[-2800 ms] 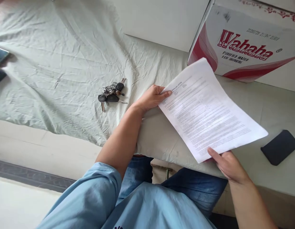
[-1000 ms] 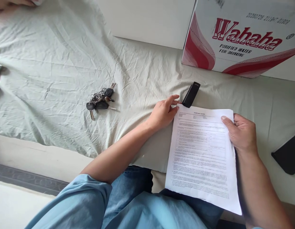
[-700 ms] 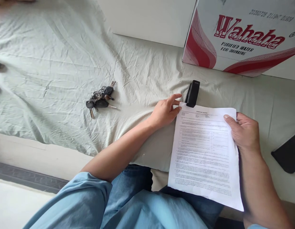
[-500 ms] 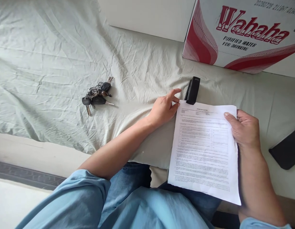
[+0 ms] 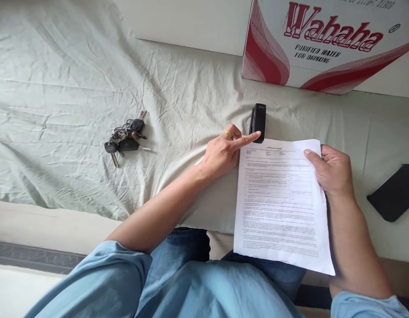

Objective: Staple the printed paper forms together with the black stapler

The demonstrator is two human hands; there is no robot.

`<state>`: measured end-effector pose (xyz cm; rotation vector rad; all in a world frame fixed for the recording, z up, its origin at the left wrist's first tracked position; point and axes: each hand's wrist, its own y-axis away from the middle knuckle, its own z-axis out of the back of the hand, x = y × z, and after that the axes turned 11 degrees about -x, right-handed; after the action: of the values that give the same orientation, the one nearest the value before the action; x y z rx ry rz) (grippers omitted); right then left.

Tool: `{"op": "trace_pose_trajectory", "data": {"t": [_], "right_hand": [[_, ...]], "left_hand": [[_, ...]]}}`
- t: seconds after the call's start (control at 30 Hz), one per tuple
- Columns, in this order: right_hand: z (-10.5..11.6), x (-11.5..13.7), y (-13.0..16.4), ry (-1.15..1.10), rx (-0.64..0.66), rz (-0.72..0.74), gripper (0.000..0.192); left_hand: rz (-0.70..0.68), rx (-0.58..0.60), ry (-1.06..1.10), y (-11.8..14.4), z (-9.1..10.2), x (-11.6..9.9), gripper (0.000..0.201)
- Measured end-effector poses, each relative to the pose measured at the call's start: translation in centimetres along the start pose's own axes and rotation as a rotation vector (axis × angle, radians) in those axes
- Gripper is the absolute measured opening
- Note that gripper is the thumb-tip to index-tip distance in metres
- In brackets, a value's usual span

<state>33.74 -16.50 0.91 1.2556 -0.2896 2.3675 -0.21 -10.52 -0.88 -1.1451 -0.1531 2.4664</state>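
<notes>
A printed sheaf of white paper (image 5: 279, 203) lies over the bed's edge and my lap. My right hand (image 5: 332, 170) grips its upper right corner, thumb on top. My left hand (image 5: 224, 150) rests at the paper's upper left corner, index finger stretched out toward a small black stapler (image 5: 258, 120) that lies on the sheet just above the paper. The fingertip touches or nearly touches the stapler's near end. The other fingers of the left hand are curled; a ring shows on one.
A bunch of keys (image 5: 125, 136) lies on the wrinkled pale green bedsheet (image 5: 68, 88) to the left. A red-and-white Wahaha carton (image 5: 323, 44) stands at the back right. A flat black object (image 5: 395, 192) lies at the right edge.
The paper was turned from a slant to upright and laid on the bed edge. The stapler came into view. My left hand curled and stretched its index finger toward the stapler.
</notes>
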Motion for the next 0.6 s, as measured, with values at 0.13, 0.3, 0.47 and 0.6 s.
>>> {"op": "trace_pose_trajectory", "data": {"t": [0.13, 0.3, 0.47, 0.6], "right_hand": [[0.0, 0.5, 0.1, -0.031, -0.024, -0.040, 0.042], [-0.4, 0.5, 0.4, -0.097, -0.055, -0.056, 0.045], [-0.4, 0.7, 0.2, -0.191, -0.020, -0.042, 0.050], [0.6, 1.2, 0.9, -0.314, 0.172, -0.123, 0.050]], "left_hand": [[-0.009, 0.012, -0.111, 0.3, 0.1, -0.4, 0.070], [-0.046, 0.030, -0.277, 0.5, 0.1, -1.2, 0.076], [-0.078, -0.032, -0.111, 0.3, -0.3, 0.0, 0.066], [-0.031, -0.094, 0.143, 0.1, -0.5, 1.2, 0.071]]}}
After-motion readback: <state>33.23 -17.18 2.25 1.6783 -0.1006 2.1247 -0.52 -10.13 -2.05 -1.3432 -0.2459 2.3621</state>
